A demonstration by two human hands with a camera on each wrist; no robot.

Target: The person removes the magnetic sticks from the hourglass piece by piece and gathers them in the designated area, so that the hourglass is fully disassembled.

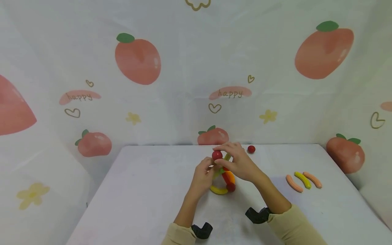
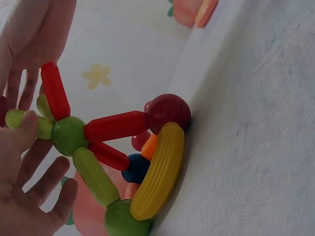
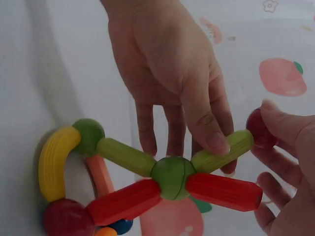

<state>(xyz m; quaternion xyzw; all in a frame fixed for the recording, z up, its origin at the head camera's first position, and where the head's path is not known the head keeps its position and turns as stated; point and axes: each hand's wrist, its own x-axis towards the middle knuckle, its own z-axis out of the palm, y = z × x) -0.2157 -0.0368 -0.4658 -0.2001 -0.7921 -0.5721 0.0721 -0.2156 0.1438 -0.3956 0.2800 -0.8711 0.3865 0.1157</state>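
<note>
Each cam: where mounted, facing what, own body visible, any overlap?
Head: worn on head, facing forward and down at table; left grip, right grip, sleeves show.
Left wrist: on left wrist, facing stick build; both grips show.
Right wrist: on right wrist, facing same build; both grips show.
Wrist views share the central green ball.

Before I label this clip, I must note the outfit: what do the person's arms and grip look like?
Both sleeves are plain beige; a black, bent piece sits by each sleeve's end. The left grip and right grip show no gloves.

2 beige sleeves (image 1: 294,225) adjoin 2 bent black wrist cameras (image 1: 257,215).
</note>
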